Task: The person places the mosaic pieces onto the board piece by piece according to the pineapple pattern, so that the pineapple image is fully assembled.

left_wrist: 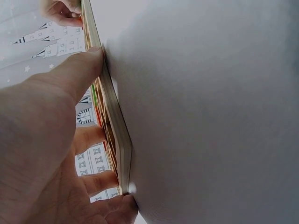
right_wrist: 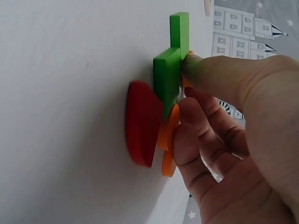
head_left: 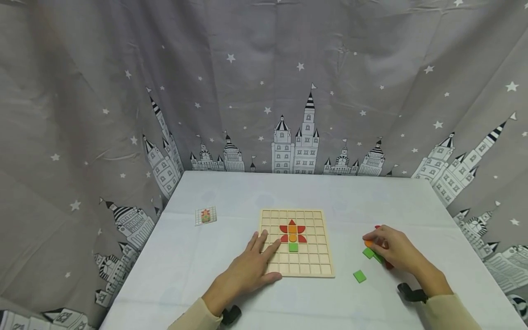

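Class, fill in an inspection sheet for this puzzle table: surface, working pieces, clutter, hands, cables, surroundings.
Surface: white table.
Working pieces: wooden grid board bearing a red, orange and green flower; loose pieces under the right hand; green square lying apart.
Clutter: small pattern card.
Hands: left hand rests flat on the board's edge; right hand touches the loose pieces.
Cables: nothing seen.
Surroundings: grey castle-print curtain.

The left hand (head_left: 251, 268) is laid flat, palm down, with fingers (left_wrist: 88, 63) stretched forward and spread and the thumb held out to the side. The right hand (head_left: 393, 250) is set well apart to its right, arched, with curled fingers (right_wrist: 205, 121) and the thumb brought together at the tips in a pinch. Both forearms are extended forward in pale sleeves, with dark straps at the wrists.
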A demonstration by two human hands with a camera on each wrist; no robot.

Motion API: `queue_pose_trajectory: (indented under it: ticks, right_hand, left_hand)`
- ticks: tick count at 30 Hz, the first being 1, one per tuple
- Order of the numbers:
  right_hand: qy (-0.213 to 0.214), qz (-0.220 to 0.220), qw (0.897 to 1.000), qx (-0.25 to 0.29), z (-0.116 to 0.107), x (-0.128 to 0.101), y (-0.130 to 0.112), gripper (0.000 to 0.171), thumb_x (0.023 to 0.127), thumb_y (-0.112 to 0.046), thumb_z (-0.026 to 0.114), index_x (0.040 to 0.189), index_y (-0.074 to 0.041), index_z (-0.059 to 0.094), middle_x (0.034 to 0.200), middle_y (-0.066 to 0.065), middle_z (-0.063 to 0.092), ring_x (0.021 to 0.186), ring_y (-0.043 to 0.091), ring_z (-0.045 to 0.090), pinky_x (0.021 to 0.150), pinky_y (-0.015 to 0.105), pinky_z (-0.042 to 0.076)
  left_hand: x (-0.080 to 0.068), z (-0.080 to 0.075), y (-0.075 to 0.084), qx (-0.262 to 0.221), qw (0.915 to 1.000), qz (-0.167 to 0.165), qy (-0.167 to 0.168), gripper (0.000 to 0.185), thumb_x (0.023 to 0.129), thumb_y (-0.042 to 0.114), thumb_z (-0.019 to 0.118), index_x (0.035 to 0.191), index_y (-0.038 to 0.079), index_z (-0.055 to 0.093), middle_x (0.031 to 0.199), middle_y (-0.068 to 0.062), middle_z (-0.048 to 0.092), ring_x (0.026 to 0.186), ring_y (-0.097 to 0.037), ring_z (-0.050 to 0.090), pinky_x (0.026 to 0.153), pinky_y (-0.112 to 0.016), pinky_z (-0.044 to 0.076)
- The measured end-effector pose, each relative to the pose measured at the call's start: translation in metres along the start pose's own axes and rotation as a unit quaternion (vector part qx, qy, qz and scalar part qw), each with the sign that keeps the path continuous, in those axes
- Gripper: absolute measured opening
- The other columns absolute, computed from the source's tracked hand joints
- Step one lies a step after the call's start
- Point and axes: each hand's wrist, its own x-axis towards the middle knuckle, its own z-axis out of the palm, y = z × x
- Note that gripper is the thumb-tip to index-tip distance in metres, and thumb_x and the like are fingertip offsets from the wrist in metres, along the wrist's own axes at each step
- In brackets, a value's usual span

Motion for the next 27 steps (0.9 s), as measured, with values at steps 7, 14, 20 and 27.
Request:
queue_pose_trajectory:
  ticks: [7, 14, 20, 27]
  right_hand:
    - [0.022, -0.02, 1.0, -0.005, 0.004, 0.007, -0.013, 0.024, 0.1, -0.009, 0.092, 0.123, -0.01, 0.087, 0.112, 0.001, 0.078, 0.087, 0.004, 0.059, 0.071, 0.023, 0.054]
    - [0.026, -0.034, 0.999, 0.01, 0.009, 0.016, -0.032, 0.023, 0.098, -0.008, 0.094, 0.12, -0.01, 0.088, 0.11, -0.001, 0.078, 0.091, 0.006, 0.064, 0.076, 0.024, 0.058]
    - [0.03, -0.074, 0.996, 0.037, 0.016, 0.023, -0.048, 0.022, 0.096, -0.003, 0.095, 0.115, -0.01, 0.088, 0.107, -0.004, 0.079, 0.092, 0.007, 0.07, 0.08, 0.026, 0.063]
    - [0.005, -0.093, 0.995, 0.042, 0.03, 0.032, -0.065, 0.025, 0.095, -0.002, 0.094, 0.118, -0.012, 0.089, 0.108, -0.006, 0.077, 0.093, 0.006, 0.066, 0.08, 0.022, 0.06]
  left_hand:
    - [0.0, -0.001, 0.0, -0.003, 1.0, 0.0, 0.0, 0.091, 0.106, 0.055, 0.084, 0.179, 0.014, 0.048, 0.188, -0.035, 0.03, 0.173, -0.065, 0.031, 0.118, -0.071, 0.059]
    - [0.001, 0.0, -0.002, 0.002, 1.0, 0.001, 0.001, 0.092, 0.105, 0.055, 0.084, 0.179, 0.013, 0.048, 0.188, -0.035, 0.03, 0.173, -0.065, 0.032, 0.119, -0.071, 0.059]
    - [0.0, 0.0, -0.002, 0.004, 1.0, 0.006, 0.002, 0.092, 0.105, 0.055, 0.084, 0.178, 0.012, 0.048, 0.187, -0.035, 0.031, 0.172, -0.065, 0.032, 0.118, -0.071, 0.06]
    - [-0.001, -0.001, -0.001, -0.004, 1.0, 0.005, -0.001, 0.091, 0.105, 0.054, 0.084, 0.179, 0.013, 0.048, 0.187, -0.035, 0.031, 0.173, -0.065, 0.032, 0.12, -0.071, 0.058]
